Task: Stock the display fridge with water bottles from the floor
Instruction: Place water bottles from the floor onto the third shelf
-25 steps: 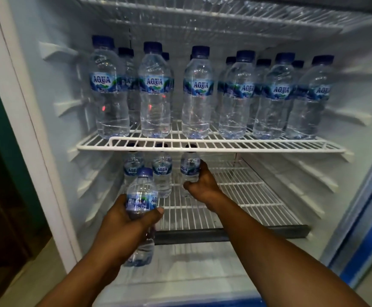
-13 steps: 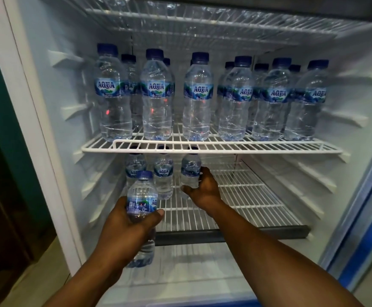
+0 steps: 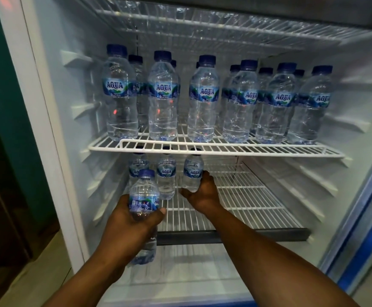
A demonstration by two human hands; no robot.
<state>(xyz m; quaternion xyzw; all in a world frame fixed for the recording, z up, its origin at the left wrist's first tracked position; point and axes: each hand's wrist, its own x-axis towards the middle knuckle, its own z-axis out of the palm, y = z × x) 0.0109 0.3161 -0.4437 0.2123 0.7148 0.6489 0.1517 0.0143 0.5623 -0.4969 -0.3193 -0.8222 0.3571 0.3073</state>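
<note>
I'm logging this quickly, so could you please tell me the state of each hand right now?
Left hand: holding a water bottle.
Right hand: holding the rightmost bottle on the lower shelf.

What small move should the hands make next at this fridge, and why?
Probably the right hand should release the third bottle: it seems to stand upright on the lower shelf, in line with two other bottles. The left hand holds a spare bottle before the shelf, ready to go in next.
</note>
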